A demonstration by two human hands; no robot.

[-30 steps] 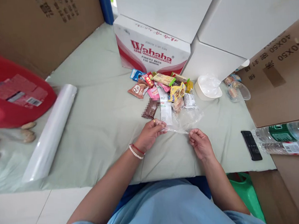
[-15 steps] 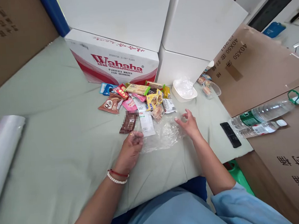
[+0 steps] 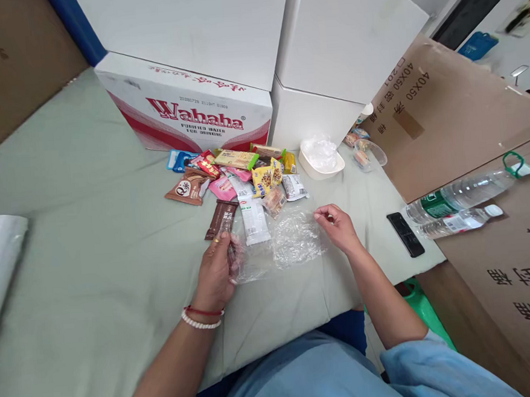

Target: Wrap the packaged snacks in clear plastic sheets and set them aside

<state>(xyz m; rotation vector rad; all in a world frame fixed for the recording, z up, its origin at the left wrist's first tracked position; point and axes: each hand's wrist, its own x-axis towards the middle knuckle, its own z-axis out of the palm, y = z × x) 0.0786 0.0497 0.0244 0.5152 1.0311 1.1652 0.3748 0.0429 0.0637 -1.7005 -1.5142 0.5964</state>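
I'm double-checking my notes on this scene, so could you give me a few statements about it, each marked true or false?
1. The left hand holds clear plastic film. True.

2. The left wrist is bare. False: a red bracelet and a white beaded bracelet circle it.

3. A black phone lies to the right of the snack packets in the picture. True.

4. No container stands beside the snack packets. False: a white tub is just to their right, with crumpled clear plastic in it.

5. The box behind the snack packets reads "Wahaha". True.
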